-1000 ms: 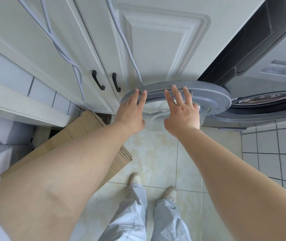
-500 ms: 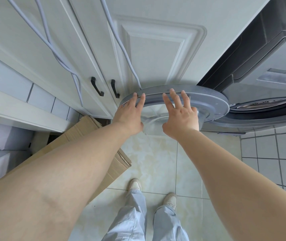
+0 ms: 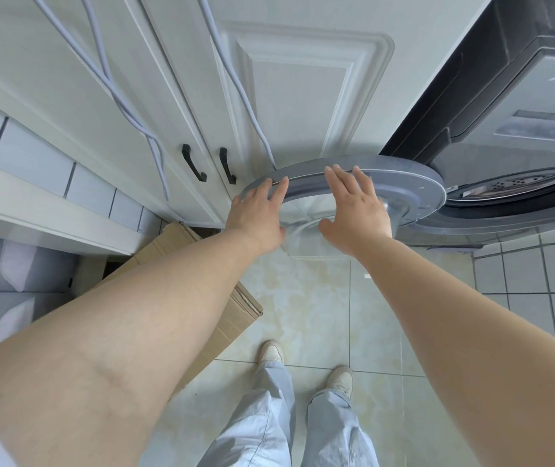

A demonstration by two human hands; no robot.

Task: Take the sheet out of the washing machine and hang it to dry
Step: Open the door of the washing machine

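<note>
A grey front-loading washing machine [image 3: 535, 96] stands at the right. Its round grey door [image 3: 414, 187] is swung wide open toward the white cabinet. My left hand [image 3: 256, 217] rests flat on the door's left rim, fingers spread. My right hand [image 3: 357, 210] lies flat on the door's middle, fingers apart, holding nothing. The drum opening [image 3: 518, 187] shows a strip of perforated metal. No sheet is visible from this angle.
White cabinet doors [image 3: 296, 89] with black handles [image 3: 195, 163] stand behind the open door, grey cables [image 3: 128, 106] hanging over them. A flattened cardboard box [image 3: 229, 318] leans at the left on the tiled floor [image 3: 320, 315]. My feet [image 3: 306, 365] stand below.
The door has swung slightly further toward the cabinet with both hands on it. More of the perforated drum opening shows at the right.
</note>
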